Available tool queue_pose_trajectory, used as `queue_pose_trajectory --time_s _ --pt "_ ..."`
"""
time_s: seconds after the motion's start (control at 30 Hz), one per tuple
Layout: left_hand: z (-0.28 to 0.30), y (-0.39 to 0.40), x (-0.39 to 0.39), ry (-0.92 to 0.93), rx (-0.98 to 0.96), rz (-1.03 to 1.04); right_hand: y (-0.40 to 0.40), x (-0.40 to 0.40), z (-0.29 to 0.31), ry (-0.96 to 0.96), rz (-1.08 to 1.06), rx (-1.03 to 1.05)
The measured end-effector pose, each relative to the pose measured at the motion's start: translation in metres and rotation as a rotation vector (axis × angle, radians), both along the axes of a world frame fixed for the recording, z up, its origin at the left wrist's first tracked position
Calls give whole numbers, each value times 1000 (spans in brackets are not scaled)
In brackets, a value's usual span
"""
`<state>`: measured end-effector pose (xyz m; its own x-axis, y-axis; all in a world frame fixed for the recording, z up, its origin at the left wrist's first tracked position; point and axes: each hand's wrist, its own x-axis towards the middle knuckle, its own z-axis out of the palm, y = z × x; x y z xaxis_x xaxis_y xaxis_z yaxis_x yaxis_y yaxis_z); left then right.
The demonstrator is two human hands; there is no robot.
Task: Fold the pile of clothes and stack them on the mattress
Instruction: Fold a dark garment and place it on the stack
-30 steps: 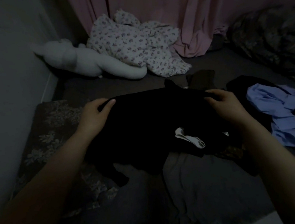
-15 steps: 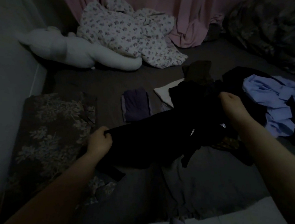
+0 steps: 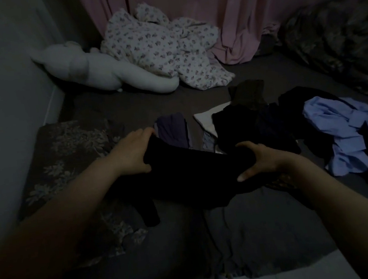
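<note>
A black garment (image 3: 189,177) hangs bunched between both hands just above the dark mattress (image 3: 128,104). My left hand (image 3: 129,154) grips its left end, and my right hand (image 3: 258,158) grips its right end with the thumb underneath. Behind it lie a folded purple garment (image 3: 172,129) and a folded white one (image 3: 206,118). To the right is a pile of dark clothes (image 3: 240,121) with a light blue shirt (image 3: 349,129) crumpled on it.
A floral pillow (image 3: 69,147) lies at the left by the wall. A white plush toy (image 3: 102,73) and a flowered blanket (image 3: 163,47) sit at the back below pink curtains (image 3: 232,7). A dark patterned blanket (image 3: 339,41) fills the back right.
The black garment, spread wide a second ago, is now gathered into a narrower bundle. My right hand moved down and left toward my left hand, and the folded purple garment came into view.
</note>
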<state>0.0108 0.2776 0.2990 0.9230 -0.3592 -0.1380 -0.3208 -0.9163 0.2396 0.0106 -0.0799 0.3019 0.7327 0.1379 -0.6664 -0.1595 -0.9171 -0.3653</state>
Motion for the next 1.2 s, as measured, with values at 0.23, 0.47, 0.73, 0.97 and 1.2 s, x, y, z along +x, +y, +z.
queue_pose_trajectory --time_s 0.23,0.47,0.73,0.97,1.2 --pt "16 12 -12 -93 -62 252 -7 -16 21 -306 -263 384" --pt "52 2 -25 -124 -291 275 7 -29 39 -475 -368 516" --pt "78 -9 -42 -19 -385 298 3 -46 63 -528 -368 694" --pt "113 -23 -39 154 -330 147 -21 -33 111 -161 -151 570" --pt "61 1 17 254 -80 193 -26 40 63 -246 -181 331"
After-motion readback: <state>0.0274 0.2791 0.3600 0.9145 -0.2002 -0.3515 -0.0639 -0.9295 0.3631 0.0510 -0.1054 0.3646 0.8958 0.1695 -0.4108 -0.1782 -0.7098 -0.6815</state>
